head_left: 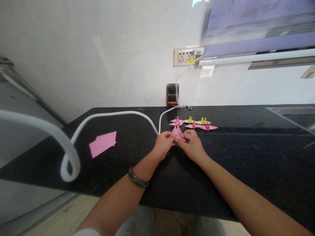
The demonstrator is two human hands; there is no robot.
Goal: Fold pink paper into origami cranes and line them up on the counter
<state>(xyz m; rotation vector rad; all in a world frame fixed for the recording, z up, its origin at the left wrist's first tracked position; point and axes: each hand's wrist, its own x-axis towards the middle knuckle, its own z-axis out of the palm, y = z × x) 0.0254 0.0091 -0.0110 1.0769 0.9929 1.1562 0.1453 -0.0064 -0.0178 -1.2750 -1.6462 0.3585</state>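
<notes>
Between my two hands is a piece of pink origami paper (177, 133), partly folded, its pointed tips facing away from me. My left hand (163, 144) pinches its left side between thumb and fingers. From the other side, my right hand (193, 144) grips the right edge, the thumb lying near the paper's middle. Just beyond the hands stand several folded paper cranes: a pink crane (177, 122), a yellow crane (203, 121) and a pink crane (208, 126) among them. The underside of the held paper is hidden.
Pink paper sheets (103, 143) lie on the black countertop (137, 147) to the left. A thick white cable (113, 113) loops across the left side. A phone-like device (172, 95) leans on the wall below a socket (185, 56). A sink edge (290, 119) is at the right.
</notes>
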